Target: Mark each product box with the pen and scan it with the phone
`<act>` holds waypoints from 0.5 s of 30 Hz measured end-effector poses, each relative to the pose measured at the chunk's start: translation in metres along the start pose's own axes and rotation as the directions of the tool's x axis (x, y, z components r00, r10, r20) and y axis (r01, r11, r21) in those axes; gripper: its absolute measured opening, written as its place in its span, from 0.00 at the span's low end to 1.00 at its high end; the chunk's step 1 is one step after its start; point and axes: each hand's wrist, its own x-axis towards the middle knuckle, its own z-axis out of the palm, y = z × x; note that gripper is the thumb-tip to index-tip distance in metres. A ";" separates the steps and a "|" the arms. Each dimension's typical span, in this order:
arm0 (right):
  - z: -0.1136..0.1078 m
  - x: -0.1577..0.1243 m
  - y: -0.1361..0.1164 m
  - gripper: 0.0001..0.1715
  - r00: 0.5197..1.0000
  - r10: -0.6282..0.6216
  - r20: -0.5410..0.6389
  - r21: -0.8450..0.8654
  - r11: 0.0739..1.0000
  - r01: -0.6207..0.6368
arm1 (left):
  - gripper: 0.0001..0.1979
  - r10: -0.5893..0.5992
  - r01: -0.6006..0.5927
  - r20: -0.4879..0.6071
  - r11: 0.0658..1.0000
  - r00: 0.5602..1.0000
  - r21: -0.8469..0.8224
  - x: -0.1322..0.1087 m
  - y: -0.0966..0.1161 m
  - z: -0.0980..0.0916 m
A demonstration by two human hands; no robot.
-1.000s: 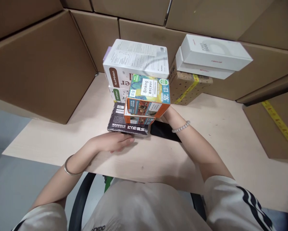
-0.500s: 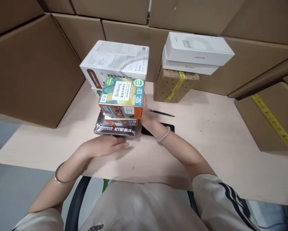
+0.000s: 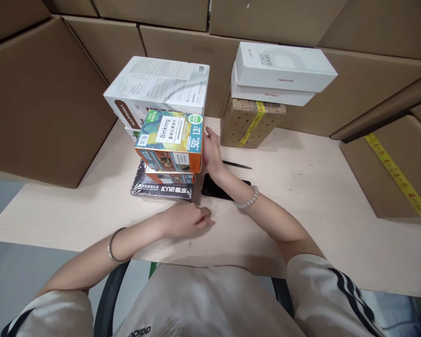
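Note:
My right hand is at the right side of the upper Binking box, blue-yellow on top with orange sides. Its fingers are stretched upward along that side, not wrapped round the box. Beneath lies a similar orange box, on a dark, film-wrapped box. My left hand hovers low in front of the stack, apart from it, fingers loosely bent and nothing visible in them. To the right, a black flat phone-like object lies partly under my right wrist, and a dark pen lies behind it.
A large white box stands behind the stack. Further right, white power bank boxes rest on a brown carton with yellow tape. Big cardboard boxes wall in the table. A taped carton sits at the right.
My left hand has moved right, away from the dark box's front, and its fingers have bent. My right hand stays beside the stack. The whole view has shifted slightly.

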 end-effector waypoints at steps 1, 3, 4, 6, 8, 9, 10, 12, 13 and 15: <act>-0.012 -0.009 -0.008 0.39 0.996 -0.030 -0.089 -0.015 0.999 0.028 | 0.23 0.008 -0.008 -0.010 1.000 1.000 -0.006 0.002 0.002 0.003; -0.037 -0.030 -0.022 0.32 0.976 -0.189 -0.109 -0.056 0.981 0.184 | 0.22 0.010 -0.012 -0.048 0.999 0.999 -0.044 0.007 0.005 0.008; -0.048 -0.039 -0.028 0.31 0.948 -0.308 -0.082 -0.067 0.951 0.303 | 0.22 0.001 -0.006 -0.076 0.998 0.997 -0.064 0.010 0.007 0.011; -0.066 -0.050 -0.039 0.32 0.865 -0.502 0.015 -0.057 0.863 0.502 | 0.21 -0.014 0.002 -0.130 0.996 0.991 -0.090 0.019 0.010 0.016; -0.076 -0.051 -0.051 0.41 0.813 -0.570 0.115 -0.044 0.815 0.578 | 0.20 -0.008 -0.008 -0.161 0.995 0.987 -0.096 0.029 0.016 0.020; -0.077 -0.049 -0.057 0.46 0.810 -0.564 0.161 -0.046 0.815 0.577 | 0.19 0.002 -0.021 -0.173 0.994 0.985 -0.105 0.034 0.019 0.022; -0.077 -0.045 -0.063 0.52 0.816 -0.542 0.202 -0.055 0.825 0.562 | 0.19 0.013 -0.038 -0.194 0.991 0.981 -0.125 0.040 0.023 0.024; -0.071 -0.037 -0.074 0.60 0.834 -0.484 0.265 -0.077 0.851 0.519 | 0.18 0.022 -0.081 -0.268 0.974 0.963 -0.211 0.048 0.030 0.028; -0.068 -0.034 -0.078 0.62 0.841 -0.460 0.284 -0.086 0.862 0.500 | 0.18 0.015 -0.102 -0.309 0.958 0.951 -0.268 0.052 0.033 0.029; -0.061 -0.031 -0.082 0.64 0.851 -0.430 0.302 -0.086 0.877 0.474 | 0.20 -0.014 -0.133 -0.365 0.918 0.931 -0.374 0.055 0.038 0.033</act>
